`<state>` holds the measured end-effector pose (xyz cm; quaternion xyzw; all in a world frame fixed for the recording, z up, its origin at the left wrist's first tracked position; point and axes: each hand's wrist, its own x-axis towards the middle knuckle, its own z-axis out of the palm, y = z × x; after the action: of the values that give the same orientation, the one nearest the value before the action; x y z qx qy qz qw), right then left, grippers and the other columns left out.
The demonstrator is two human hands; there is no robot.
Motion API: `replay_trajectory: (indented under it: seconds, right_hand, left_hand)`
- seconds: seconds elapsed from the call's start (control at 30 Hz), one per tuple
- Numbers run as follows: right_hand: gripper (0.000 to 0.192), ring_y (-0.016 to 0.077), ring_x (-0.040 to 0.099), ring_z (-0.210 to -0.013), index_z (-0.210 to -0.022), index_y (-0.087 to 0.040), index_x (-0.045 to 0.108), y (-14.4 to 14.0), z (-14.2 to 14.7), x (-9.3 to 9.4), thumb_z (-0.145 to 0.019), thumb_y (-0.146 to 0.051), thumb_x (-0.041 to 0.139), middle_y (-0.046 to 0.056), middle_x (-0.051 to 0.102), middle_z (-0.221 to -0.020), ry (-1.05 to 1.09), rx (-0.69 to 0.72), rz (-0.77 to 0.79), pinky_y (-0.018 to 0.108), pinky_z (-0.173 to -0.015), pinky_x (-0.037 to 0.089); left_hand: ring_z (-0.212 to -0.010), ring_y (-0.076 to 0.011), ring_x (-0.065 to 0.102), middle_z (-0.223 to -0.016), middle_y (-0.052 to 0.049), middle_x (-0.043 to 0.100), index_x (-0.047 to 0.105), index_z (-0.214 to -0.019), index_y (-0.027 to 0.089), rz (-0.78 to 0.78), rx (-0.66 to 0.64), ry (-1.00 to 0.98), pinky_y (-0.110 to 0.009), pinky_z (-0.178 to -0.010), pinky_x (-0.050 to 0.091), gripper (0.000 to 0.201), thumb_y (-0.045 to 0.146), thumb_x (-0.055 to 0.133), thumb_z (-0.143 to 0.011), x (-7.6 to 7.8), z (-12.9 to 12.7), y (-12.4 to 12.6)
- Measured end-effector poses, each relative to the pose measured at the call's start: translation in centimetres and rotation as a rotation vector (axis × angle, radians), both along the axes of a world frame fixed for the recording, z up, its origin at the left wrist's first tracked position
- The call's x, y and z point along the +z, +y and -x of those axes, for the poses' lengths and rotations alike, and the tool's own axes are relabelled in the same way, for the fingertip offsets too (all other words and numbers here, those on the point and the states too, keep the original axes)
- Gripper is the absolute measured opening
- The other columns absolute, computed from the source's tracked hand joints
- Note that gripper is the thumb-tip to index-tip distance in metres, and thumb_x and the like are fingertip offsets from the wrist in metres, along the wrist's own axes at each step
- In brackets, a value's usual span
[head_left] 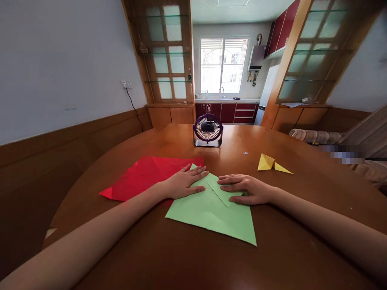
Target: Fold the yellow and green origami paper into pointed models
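Both grips, left hand (183,183) and right hand (246,189), press flat and open-fingered on green paper (211,211)

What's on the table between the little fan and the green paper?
Nothing: in the head view, bare table lies between the fan and the green paper.

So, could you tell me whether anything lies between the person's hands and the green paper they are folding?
Nothing visible does: the left hand and right hand both rest flat on the green paper.
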<state>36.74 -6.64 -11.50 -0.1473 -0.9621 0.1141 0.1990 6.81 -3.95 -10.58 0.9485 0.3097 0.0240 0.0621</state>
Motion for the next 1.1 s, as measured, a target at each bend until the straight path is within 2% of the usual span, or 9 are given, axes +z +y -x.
replay_trajectory:
  seconds: [0.2,0.4,0.53,0.67,0.9,1.1]
  right_hand:
    - [0.041,0.0250,0.050,-0.129,-0.130,-0.020,0.059,-0.1,0.0,0.0,-0.090,-0.032,0.061,0.012,0.057,-0.135,-0.001,0.010,-0.066,0.046,-0.106,0.044]
    - [0.040,0.0250,0.051,-0.128,-0.128,-0.017,0.061,-0.1,0.0,0.0,-0.090,-0.031,0.061,0.013,0.059,-0.133,-0.014,0.016,-0.112,0.044,-0.106,0.044]
    - [0.039,0.0251,0.052,-0.127,-0.127,-0.018,0.061,-0.1,0.1,0.0,-0.090,-0.030,0.061,0.013,0.061,-0.131,-0.005,0.017,-0.123,0.045,-0.104,0.045]
    - [0.038,0.0248,0.054,-0.125,-0.127,-0.020,0.061,-0.2,0.1,0.0,-0.090,-0.030,0.060,0.012,0.062,-0.129,0.014,0.019,-0.121,0.045,-0.102,0.046]
    - [0.035,0.0236,0.058,-0.114,-0.124,-0.019,0.063,-0.2,0.1,0.0,-0.090,-0.027,0.060,0.012,0.065,-0.121,0.034,0.032,-0.148,0.044,-0.099,0.047]
    - [0.027,0.0213,0.061,-0.097,-0.114,-0.017,0.068,-0.4,0.2,0.1,-0.091,-0.027,0.059,0.012,0.066,-0.105,0.048,0.023,-0.181,0.040,-0.085,0.051]
  left_hand:
    - [-0.146,-0.0211,0.018,-0.158,-0.004,0.017,0.017,-0.153,0.028,-0.024,-0.003,0.021,-0.044,-0.119,0.001,0.069,0.064,0.027,-0.095,0.1,-0.1,0.3]
    - [-0.145,-0.0221,0.022,-0.157,-0.006,0.024,0.021,-0.152,0.025,-0.029,0.075,0.012,-0.047,-0.118,0.002,0.068,0.065,0.019,-0.096,0.3,-0.9,-0.2]
    - [-0.141,-0.0272,0.031,-0.153,-0.011,0.034,0.032,-0.149,0.023,-0.113,0.133,0.000,-0.053,-0.117,-0.001,0.068,0.064,0.020,-0.096,0.1,-2.0,-0.9]
    - [-0.138,-0.0319,0.036,-0.149,-0.012,0.041,0.036,-0.147,0.028,-0.202,0.148,-0.007,-0.061,-0.113,-0.001,0.063,0.063,0.025,-0.095,-0.2,-2.8,-1.6]
    - [-0.139,-0.0346,0.032,-0.149,-0.011,0.041,0.034,-0.147,0.036,-0.197,0.162,0.030,-0.065,-0.110,0.006,0.057,0.060,0.031,-0.095,0.0,-3.4,-2.3]
    - [-0.142,-0.0390,0.022,-0.154,-0.011,0.032,0.030,-0.148,0.038,-0.132,0.172,0.059,-0.068,-0.109,0.005,0.059,0.062,0.032,-0.094,0.1,-4.1,-2.8]
